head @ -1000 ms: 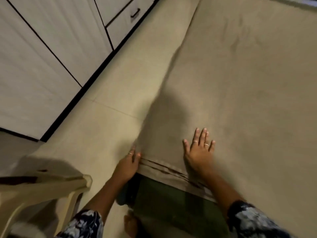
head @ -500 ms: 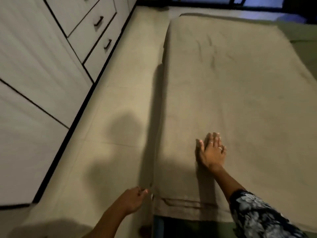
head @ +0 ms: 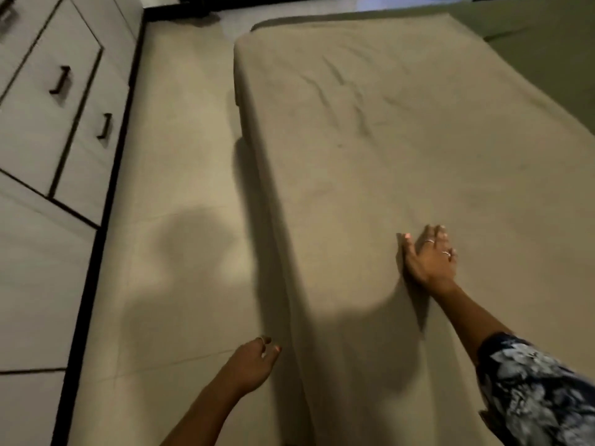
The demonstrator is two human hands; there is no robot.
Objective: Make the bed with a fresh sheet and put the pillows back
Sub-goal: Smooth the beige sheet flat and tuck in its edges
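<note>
Fingers (head: 433, 236) of the right hand (head: 429, 257) pressed flat on the tan bedsheet (head: 370, 149) spread over the mattress, the left hand (head: 249, 365) hung loosely curled, holding nothing, beside its left edge; light, limp cloth, probably best pinched at hem or corners.

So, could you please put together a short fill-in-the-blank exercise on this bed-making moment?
1. The right hand lies flat on the ____.
2. The left hand hangs over the ____ beside the bed.
3. The cabinet stands on the person's ____ side.
4. The creases lie toward the bed's ____ end.

Missing words: sheet; floor; left; far
</note>
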